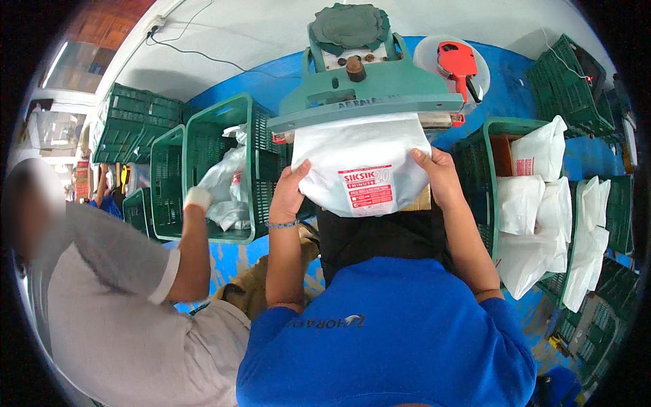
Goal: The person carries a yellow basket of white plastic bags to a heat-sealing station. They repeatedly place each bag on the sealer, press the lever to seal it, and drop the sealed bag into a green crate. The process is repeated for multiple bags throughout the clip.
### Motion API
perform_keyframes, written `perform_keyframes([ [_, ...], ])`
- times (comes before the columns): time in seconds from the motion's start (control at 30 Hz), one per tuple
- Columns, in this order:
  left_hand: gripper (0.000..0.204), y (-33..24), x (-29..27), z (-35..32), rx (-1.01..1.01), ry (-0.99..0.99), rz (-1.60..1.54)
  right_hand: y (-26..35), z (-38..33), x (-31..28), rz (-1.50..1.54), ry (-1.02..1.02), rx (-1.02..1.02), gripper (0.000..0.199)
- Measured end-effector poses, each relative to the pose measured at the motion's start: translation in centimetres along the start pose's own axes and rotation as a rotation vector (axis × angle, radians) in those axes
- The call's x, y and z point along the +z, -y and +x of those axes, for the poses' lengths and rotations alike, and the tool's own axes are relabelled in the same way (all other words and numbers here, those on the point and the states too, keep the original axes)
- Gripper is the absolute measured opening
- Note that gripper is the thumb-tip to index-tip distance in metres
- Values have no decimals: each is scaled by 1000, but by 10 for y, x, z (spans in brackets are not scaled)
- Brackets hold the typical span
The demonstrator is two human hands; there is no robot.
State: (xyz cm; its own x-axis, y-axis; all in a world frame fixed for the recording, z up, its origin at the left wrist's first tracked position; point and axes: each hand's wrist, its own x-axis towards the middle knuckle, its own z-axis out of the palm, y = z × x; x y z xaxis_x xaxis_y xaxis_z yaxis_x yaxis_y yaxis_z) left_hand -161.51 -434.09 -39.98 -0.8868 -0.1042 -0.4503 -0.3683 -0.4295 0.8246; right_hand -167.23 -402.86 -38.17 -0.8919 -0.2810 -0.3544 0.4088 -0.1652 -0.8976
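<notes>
Both hands hold a white bag up to the green sealing machine.

The left hand (290,193) and right hand (439,178) grip the white bag (363,173) by its sides at frame centre, its top edge tucked under the green sealing machine (366,91) bar. Seemingly the sealing step; next calls for keeping the mouth flat and level.

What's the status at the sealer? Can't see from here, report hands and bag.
Left hand and right hand grip white plastic bag, its top under green sealing machine. Co-worker's hand in green crate alongside, apart.
</notes>
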Motion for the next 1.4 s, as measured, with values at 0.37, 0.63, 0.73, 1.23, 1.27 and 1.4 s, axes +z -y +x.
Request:
perform_keyframes([
  [0.37, 34, 55, -43, -53, 554, -412, 1232, 15, -41, 10, -52, 34, -75, 25],
  [0.63, 43, -134, -5, -110, 787, -922, 964, 57, -10, -178, -884, -1005, -646, 31],
  [0.73, 45, -198, -47, -105, 851, -989, 1353, 46, 21, -283, -1264, -1146, -414, 58],
  [1.23, 31, -170, -103, -122, 316, -781, 1332, 36, 38, -392, -721, -1405, -405, 26],
  [1.27, 30, -165, -81, -117, 209, -767, 1295, 48, 21, -384, -726, -1445, -371, 28],
  [1.4, 20, -114, 53, -73, 582, -393, 1065, 121, -27, -320, -982, -1335, -552, 34],
])
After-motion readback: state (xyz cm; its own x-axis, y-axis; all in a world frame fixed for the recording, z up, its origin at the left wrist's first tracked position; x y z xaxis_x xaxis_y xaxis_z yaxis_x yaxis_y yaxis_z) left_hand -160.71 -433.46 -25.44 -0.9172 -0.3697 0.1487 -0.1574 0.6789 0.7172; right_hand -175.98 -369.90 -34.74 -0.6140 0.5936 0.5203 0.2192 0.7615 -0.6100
